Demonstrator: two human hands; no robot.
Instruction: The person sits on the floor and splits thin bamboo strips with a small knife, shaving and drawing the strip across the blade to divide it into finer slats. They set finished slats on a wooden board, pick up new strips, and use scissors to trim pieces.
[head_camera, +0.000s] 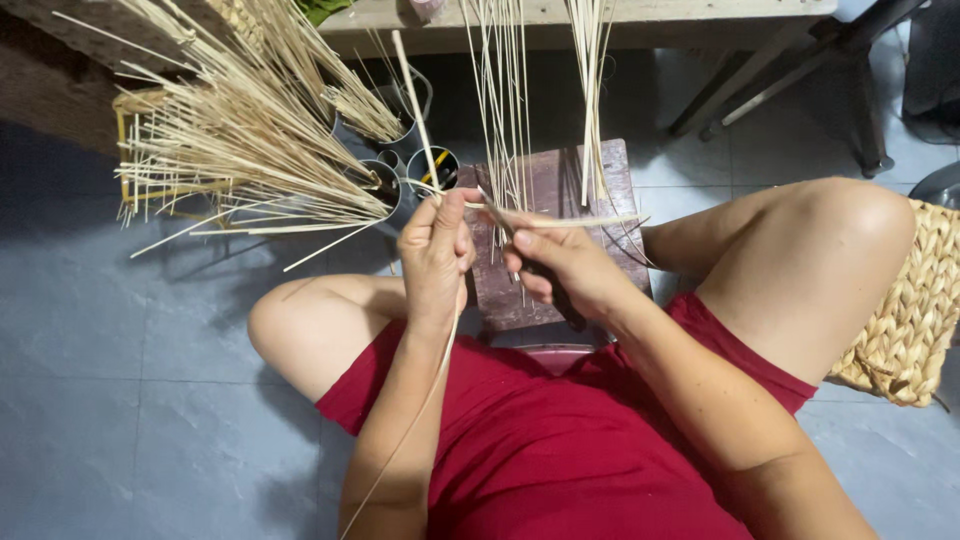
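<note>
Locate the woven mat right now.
Head view, far right edge: the woven mat lies on the tiled floor, just beyond the person's raised knee.

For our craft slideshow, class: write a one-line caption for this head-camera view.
Seated over a small wooden block, a left hand holds a thin cane strip while the right hand works a knife against it.

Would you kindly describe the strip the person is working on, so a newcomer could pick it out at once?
Start at the dark red wooden block between the knees. Just above it, the left hand pinches one pale cane strip. Unlike the bundled strips in the cans, it alone runs from the hand down past the forearm.
</note>
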